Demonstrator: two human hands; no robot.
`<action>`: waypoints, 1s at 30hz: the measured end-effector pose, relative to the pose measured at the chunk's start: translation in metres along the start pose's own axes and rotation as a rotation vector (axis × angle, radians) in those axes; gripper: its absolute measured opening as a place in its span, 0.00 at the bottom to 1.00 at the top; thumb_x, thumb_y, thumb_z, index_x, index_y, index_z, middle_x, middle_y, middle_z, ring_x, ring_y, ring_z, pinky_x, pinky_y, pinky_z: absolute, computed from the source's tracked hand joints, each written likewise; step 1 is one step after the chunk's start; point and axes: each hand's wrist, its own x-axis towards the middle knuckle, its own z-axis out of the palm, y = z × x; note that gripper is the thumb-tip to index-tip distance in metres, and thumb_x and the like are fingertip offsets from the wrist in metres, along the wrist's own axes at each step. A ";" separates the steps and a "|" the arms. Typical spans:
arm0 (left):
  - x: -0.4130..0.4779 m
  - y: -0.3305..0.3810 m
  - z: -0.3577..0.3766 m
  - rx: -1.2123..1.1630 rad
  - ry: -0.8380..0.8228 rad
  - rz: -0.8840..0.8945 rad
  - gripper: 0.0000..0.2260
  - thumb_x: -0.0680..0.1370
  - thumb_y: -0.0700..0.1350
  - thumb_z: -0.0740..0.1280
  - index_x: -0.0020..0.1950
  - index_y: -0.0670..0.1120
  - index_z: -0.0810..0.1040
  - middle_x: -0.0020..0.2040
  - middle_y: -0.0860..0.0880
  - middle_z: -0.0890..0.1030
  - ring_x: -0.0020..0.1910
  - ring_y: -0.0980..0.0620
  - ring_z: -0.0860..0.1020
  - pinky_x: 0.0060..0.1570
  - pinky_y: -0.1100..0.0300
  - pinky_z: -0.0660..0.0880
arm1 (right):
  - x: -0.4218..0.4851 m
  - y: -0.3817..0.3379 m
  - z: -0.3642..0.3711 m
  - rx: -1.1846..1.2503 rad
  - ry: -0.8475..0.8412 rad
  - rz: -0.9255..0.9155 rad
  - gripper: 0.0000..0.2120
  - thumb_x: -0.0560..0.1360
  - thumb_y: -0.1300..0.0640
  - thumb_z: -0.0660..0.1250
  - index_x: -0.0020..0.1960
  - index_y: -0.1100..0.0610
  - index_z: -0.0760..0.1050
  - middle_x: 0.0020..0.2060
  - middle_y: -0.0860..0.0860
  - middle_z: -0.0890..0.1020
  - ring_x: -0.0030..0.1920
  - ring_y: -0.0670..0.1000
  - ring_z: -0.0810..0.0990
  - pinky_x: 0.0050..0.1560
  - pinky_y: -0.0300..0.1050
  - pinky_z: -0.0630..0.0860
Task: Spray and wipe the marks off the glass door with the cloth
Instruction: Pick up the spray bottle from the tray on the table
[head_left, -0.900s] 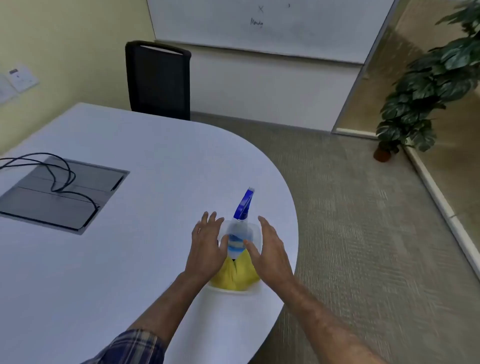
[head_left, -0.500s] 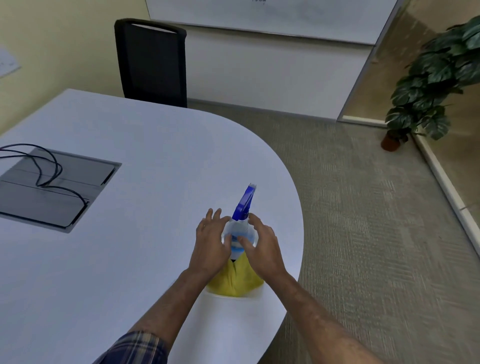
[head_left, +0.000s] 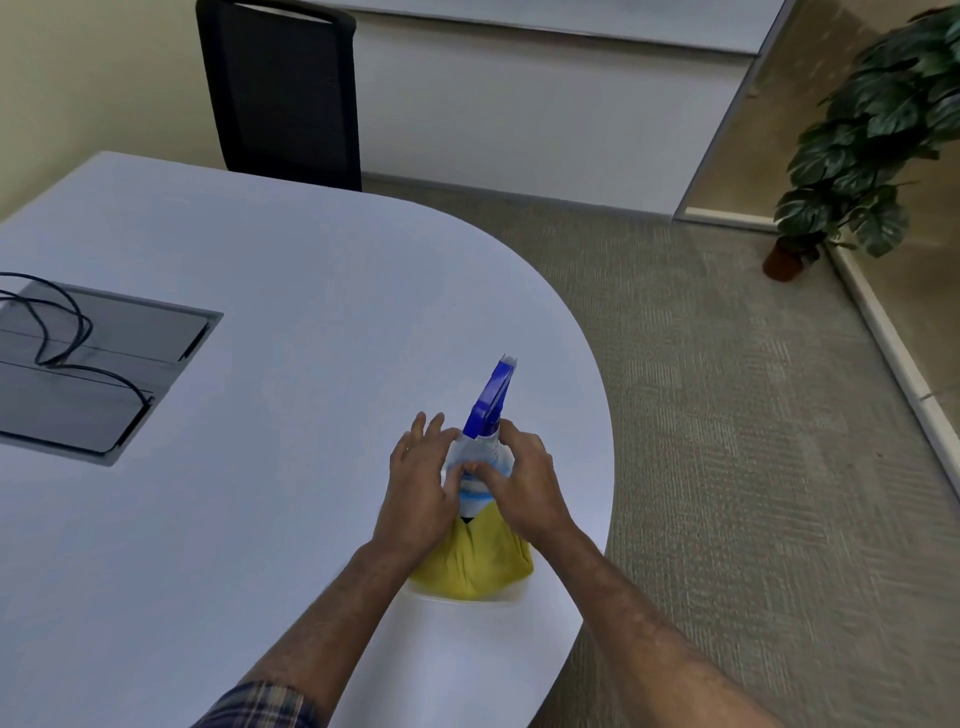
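A clear spray bottle with a blue trigger head (head_left: 491, 405) stands tilted away from me in a shallow white tray (head_left: 515, 592) near the table's right edge. A yellow cloth (head_left: 475, 564) is bunched in the tray at the bottle's base. My left hand (head_left: 415, 483) presses on the bottle's left side, fingers reaching past it. My right hand (head_left: 527, 486) wraps the right side, and the thumbs meet on the label. A glass panel (head_left: 795, 88) in a grey frame stands far right; I cannot make out any marks on it.
The tray sits on a white rounded table (head_left: 260, 260) with a grey cable hatch (head_left: 93, 364) and black cables at the left. A black chair (head_left: 280, 88) stands behind the table. A potted plant (head_left: 872, 130) is beside the glass; carpet lies between.
Both hands moved inward from the tray's sides and closed around the bottle. The view has dipped a little.
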 end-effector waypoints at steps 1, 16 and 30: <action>0.000 0.001 -0.001 0.002 -0.003 0.002 0.21 0.87 0.46 0.61 0.80 0.48 0.68 0.84 0.48 0.65 0.86 0.47 0.54 0.81 0.54 0.54 | 0.000 -0.001 0.000 -0.003 0.002 0.000 0.21 0.78 0.54 0.74 0.69 0.52 0.76 0.59 0.46 0.80 0.63 0.51 0.77 0.65 0.56 0.78; -0.028 0.051 -0.035 -0.167 0.070 0.021 0.19 0.86 0.44 0.62 0.77 0.48 0.69 0.74 0.49 0.75 0.69 0.55 0.72 0.68 0.61 0.71 | -0.023 -0.049 -0.037 0.039 -0.010 -0.080 0.22 0.78 0.53 0.73 0.71 0.48 0.73 0.67 0.49 0.78 0.68 0.53 0.74 0.69 0.56 0.75; -0.091 0.190 -0.069 -0.264 0.072 0.242 0.19 0.86 0.51 0.62 0.77 0.55 0.66 0.74 0.56 0.74 0.72 0.53 0.75 0.70 0.50 0.78 | -0.100 -0.117 -0.171 0.024 0.058 -0.252 0.15 0.77 0.49 0.72 0.63 0.42 0.75 0.60 0.48 0.79 0.65 0.54 0.75 0.62 0.58 0.78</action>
